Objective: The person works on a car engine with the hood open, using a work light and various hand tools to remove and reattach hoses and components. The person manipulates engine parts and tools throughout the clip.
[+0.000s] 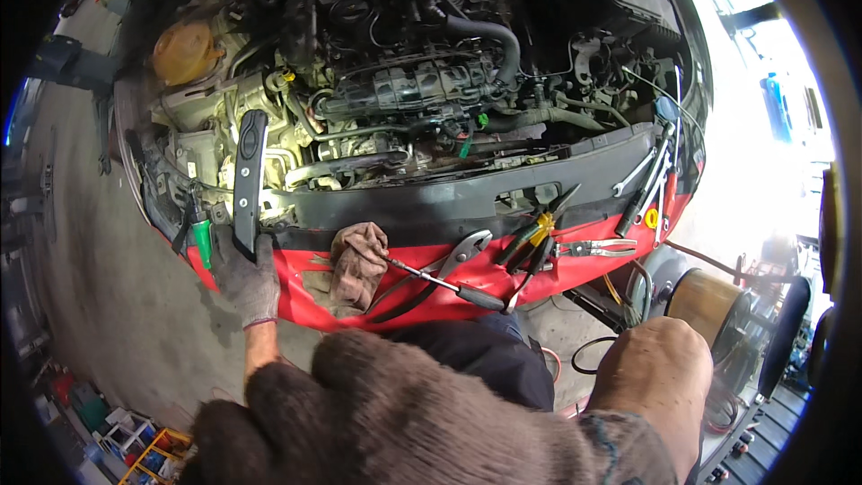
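My left hand (247,283), in a grey-brown knit glove, grips the lower end of a slim black work light (249,171). The light stands up at the left front of the engine bay, where the parts beside it are brightly lit. Close to the camera, my gloved right hand (404,413) fills the lower middle. Its fingers look curled, but the tips and anything in them are hidden. A crumpled brown rag (357,260) lies on the red bumper (301,292), right of my left hand. A green-handled tool (202,242) sits left of it.
Along the bumper rest a ratchet (449,284), large slip-joint pliers (467,250), yellow-and-black pliers (539,232), locking pliers (597,248) and several wrenches (636,172). Behind them is the open engine (413,85), with an orange-brown reservoir (184,52). A hose reel (709,301) stands right.
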The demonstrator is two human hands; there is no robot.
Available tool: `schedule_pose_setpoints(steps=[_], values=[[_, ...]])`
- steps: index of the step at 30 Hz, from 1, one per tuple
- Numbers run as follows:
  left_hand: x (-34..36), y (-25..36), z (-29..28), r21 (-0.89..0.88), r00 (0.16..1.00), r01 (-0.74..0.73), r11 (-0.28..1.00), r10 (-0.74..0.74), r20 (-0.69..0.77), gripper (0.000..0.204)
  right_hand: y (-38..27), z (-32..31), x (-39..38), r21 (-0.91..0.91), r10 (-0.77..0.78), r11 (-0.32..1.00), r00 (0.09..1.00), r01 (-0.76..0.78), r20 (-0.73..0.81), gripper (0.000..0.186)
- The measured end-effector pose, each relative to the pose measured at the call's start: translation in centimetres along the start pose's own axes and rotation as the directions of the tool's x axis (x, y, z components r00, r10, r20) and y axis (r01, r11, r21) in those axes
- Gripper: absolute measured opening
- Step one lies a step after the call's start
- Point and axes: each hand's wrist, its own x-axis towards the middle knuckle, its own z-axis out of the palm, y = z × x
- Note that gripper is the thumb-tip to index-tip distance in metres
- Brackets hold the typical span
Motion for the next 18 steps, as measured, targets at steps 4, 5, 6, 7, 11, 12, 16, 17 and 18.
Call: schedule_pose_setpoints(steps=[4, 5, 6, 7, 11, 12, 16, 17, 18], values=[[-0.1, -3.9, 3.1, 0.055, 0.993, -0.081, 0.995, 0.085, -0.079, 0.073, 1.2, -0.1, 0.5, -0.062, -0.016, 0.998, 0.998, 0.012, -0.061, 0.015], [-1.0, -8.6, 6.9, 0.188, 0.969, -0.150, 0.971, 0.182, -0.169, 0.070, 1.6, 0.1, 0.6, -0.089, -0.023, 0.996, 0.996, 0.016, -0.081, 0.015], [-0.4, -7.1, 6.8, 0.320, 0.929, -0.200, 0.926, 0.283, -0.237, 0.068, 3.9, 0.4, 0.2, -0.134, 0.006, 0.991, 0.995, -0.019, -0.096, 0.015], [-0.7, -6.5, 5.8, 0.087, 0.961, -0.198, 0.976, 0.211, -0.178, 0.061, 6.3, 0.9, -0.8, -0.203, 0.106, 0.971, 0.989, -0.126, -0.105, 0.015], [0.1, 2.5, -1.7, -0.327, 0.937, -0.329, 0.886, 0.264, -0.228, 0.027, 12.9, 0.1, -7.1, -0.642, 0.778, 0.476, 0.628, -0.602, -0.012, 0.023], [0.5, 4.3, -3.4, -0.423, 0.940, -0.333, 0.843, 0.331, -0.080, 0.026, 14.5, -0.4, -10.3, -0.713, 0.801, 0.347, 0.588, -0.609, -0.112, 0.028], [-0.5, 5.8, 1.9, -0.463, 0.925, -0.379, 0.801, 0.319, -0.207, 0.025, 18.2, -1.5, -20.1, -0.780, 0.842, 0.212, 0.515, -0.588, -0.159, 0.034], [-1.1, 5.2, 3.2, -0.445, 0.920, -0.389, 0.807, 0.316, -0.232, 0.024, 18.7, -0.8, -21.3, -0.798, 0.810, 0.243, 0.568, -0.552, -0.146, 0.031], [-1.5, 4.9, 4.5, -0.436, 0.911, -0.406, 0.803, 0.320, -0.258, 0.023, 18.9, -0.5, -22.1, -0.817, 0.776, 0.258, 0.614, -0.515, -0.142, 0.029]])
